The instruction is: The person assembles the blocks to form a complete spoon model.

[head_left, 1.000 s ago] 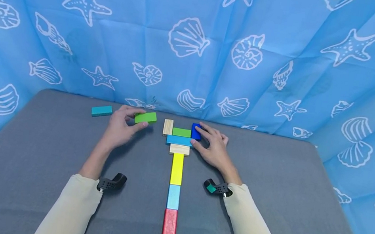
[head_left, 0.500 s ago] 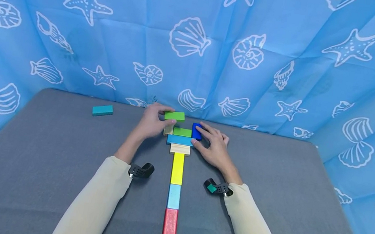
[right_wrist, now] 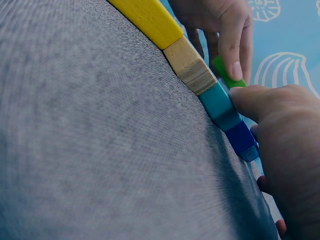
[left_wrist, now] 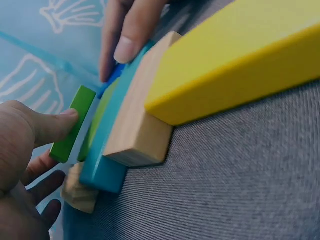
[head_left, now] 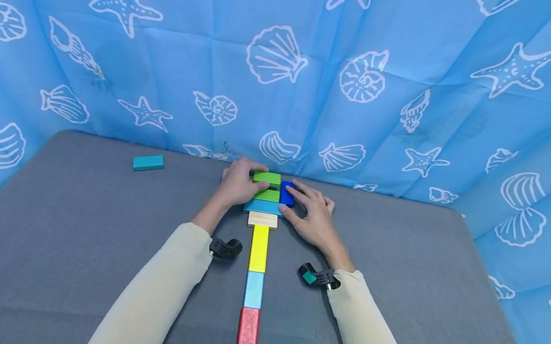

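Note:
My left hand (head_left: 239, 183) pinches a bright green block (head_left: 269, 177) between thumb and fingers. It is held over a row made of another green block (head_left: 269, 196), a dark blue block (head_left: 285, 195) and a wooden block (left_wrist: 80, 192), which the left hand hides in the head view. In front of them lies a blue plank (head_left: 256, 206). My right hand (head_left: 315, 220) rests at the right end, its thumb on the plank and a fairly straight finger touching the dark blue block. A pale wooden block (head_left: 262, 221) lies against the plank's near side.
A column of yellow (head_left: 259, 249), light blue (head_left: 254, 289) and red (head_left: 248, 331) blocks runs toward me along the grey table (head_left: 365, 325). One teal block (head_left: 148, 163) lies apart at the back left. A blue seashell-patterned curtain (head_left: 429, 58) hangs behind the table.
My left hand has carried the bright green block rightward from beside the arrangement to over its back row, covering the left wooden block. The right hand stays at the dark blue block.

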Available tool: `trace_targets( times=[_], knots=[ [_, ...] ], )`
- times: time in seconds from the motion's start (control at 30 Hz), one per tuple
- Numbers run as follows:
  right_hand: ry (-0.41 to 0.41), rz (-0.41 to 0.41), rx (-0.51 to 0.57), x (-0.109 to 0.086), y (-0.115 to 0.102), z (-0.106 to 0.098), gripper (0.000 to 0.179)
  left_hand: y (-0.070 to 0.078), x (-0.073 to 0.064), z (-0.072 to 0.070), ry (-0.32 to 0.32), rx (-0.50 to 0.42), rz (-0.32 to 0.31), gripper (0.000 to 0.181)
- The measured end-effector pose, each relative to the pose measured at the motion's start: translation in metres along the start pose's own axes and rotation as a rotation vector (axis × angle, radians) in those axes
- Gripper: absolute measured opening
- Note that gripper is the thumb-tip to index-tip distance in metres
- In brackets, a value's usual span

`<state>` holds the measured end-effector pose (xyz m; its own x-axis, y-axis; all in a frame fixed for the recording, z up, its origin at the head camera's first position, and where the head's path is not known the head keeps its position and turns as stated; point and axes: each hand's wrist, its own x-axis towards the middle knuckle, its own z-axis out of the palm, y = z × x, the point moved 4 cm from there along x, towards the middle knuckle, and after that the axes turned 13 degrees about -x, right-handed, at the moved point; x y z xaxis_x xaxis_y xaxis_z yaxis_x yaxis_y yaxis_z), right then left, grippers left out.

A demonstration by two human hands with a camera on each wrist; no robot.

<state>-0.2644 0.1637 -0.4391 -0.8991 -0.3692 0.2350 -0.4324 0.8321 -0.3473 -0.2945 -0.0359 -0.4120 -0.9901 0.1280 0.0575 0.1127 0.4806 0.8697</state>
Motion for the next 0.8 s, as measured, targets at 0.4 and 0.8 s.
trace_targets(
  times=[0.4,0.8],
  knots=[
    [0.006,0.004,0.002,-0.0003,-0.0003,0.0002,0.056,-0.005,0.001,0.0052,-0.051,0.045,-0.012,0.035],
    [0.001,0.01,0.002,-0.0003,-0.0012,-0.0004,0.057,-0.0084,0.0009,0.0055,-0.092,0.076,-0.012,0.037]
  ],
)
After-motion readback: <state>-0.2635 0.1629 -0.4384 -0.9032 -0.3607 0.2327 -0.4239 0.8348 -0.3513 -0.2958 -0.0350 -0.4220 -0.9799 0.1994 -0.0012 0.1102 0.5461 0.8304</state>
